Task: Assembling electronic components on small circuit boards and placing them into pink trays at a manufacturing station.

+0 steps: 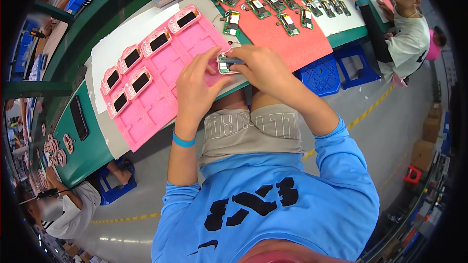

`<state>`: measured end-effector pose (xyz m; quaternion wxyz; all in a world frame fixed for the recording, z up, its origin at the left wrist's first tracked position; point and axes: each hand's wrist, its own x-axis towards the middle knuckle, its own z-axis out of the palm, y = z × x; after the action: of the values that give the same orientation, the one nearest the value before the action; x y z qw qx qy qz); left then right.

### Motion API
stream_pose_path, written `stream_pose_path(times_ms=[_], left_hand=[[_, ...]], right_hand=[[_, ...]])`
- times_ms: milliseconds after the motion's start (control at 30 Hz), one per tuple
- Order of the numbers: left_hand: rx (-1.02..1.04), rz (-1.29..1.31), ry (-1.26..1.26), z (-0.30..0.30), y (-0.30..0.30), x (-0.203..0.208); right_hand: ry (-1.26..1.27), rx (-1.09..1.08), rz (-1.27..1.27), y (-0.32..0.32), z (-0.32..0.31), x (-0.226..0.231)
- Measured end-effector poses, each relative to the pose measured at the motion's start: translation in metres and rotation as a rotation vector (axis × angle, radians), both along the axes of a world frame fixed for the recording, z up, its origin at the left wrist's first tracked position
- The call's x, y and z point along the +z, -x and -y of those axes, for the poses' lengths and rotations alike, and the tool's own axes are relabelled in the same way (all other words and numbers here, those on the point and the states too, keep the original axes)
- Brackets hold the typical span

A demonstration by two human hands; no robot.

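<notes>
Over the near edge of the pink tray, my left hand (197,85) curls its fingers and thumb around the edge of a small pale casing (226,71) with a circuit board showing inside. My right hand (263,65) reaches in from the other side, thumb and fingertips pinched over the casing's open face. Something dark grey shows between those fingertips, too covered to name. The pink moulded tray (161,85) beside my left hand carries several pink handheld devices (158,42) with dark screens in its recesses; other recesses are bare.
Green circuit boards with silvery parts (258,7) lie in rows on a red mat (304,44) and a white sheet (341,24). A dark phone (79,118) rests at the left. Blue stools (319,75) stand under the bench. A co-worker (407,34) sits at right, another (63,209) at lower left.
</notes>
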<state>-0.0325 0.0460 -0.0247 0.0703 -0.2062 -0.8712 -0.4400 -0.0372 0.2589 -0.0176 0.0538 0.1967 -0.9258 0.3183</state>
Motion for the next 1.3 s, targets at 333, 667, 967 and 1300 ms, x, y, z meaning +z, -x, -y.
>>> stream_pose_path(times_ms=[333,667,967,1300], left_hand=[[0.060,0.171,-0.242,0.003,0.004,0.000],[0.316,0.027,-0.351,0.051,-0.004,0.040],[0.119,0.004,-0.036,0.298,0.259,0.015],[0.235,0.111,0.228,0.329,0.355,-0.041]], right_hand=[[0.385,-0.111,-0.076,-0.047,-0.034,0.020],[0.075,0.024,-0.093,-0.030,-0.013,-0.037],[0.147,-0.001,-0.047,-0.039,-0.023,-0.043],[0.256,0.067,-0.017,-0.031,-0.027,-0.047]])
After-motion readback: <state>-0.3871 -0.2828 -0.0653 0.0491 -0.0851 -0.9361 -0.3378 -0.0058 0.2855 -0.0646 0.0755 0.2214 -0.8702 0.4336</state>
